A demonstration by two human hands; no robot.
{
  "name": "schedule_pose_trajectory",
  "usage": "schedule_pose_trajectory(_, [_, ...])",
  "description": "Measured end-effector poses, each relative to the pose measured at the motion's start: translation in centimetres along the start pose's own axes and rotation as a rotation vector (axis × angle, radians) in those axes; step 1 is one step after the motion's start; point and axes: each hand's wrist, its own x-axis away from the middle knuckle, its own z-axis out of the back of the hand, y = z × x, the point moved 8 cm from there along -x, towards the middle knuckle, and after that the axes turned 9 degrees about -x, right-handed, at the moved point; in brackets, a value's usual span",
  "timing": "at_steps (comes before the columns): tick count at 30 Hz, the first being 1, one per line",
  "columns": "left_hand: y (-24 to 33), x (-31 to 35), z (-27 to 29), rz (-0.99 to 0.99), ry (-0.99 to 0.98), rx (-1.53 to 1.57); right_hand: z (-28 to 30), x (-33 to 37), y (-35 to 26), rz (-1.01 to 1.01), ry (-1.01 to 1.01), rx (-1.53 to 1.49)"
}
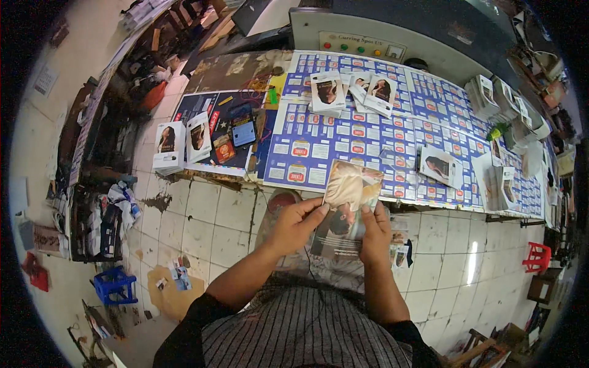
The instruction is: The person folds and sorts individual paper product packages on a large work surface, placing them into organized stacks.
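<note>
Between my hands, at the table's near edge, is a glossy printed sheet (354, 184) with a pale, skin-toned photo on its upper part and a dark picture below. My left hand (297, 226) pinches its left edge, thumb on the face toward me. On the opposite edge my right hand (375, 233) grips it, thumb also on the front. The sheet is tilted toward me, and its lower part hangs in front of my lap. Whether it is one layer or folded, I cannot tell.
Blue printed sheets (300, 141) cover the table. White boxes with dark pictures stand in stacks at the left (167, 144), the back (327, 92) and the right (485, 97); one box (439, 167) lies alone. A phone (243, 127) rests at left. A grey control panel (362, 43) stands behind.
</note>
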Motion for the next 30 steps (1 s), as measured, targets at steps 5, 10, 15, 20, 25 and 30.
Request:
schedule_pose_trajectory(5, [-1.1, -0.1, 0.5, 0.011, 0.08, 0.016, -0.7, -0.2, -1.3, 0.152, 0.021, 0.157])
schedule_pose_trajectory(10, [-0.6, -0.1, 0.7, 0.0, 0.111, -0.034, -1.6, 0.5, -2.1, 0.296, -0.008, 0.476])
schedule_pose_trajectory(15, [-1.1, 0.0, 1.1, 0.011, 0.181, -0.016, -2.5, 1.7, -3.1, 0.562, -0.026, 1.013])
schedule_pose_trajectory(20, [-2.9, -0.4, 0.4, 0.046, 0.097, 0.023, 0.0, 0.0, -1.0, 0.213, -0.001, 0.364])
schedule_pose_trajectory(25, [-5.9, -0.9, -1.1, 0.26, -0.074, 0.551, -0.7, -0.6, -1.2, 0.028, -0.136, 0.216])
schedule_pose_trajectory(30, [-4.1, -2.2, -1.7, 0.11, -0.254, 0.992, -1.5, -0.6, -1.4, -0.033, -0.252, 0.159])
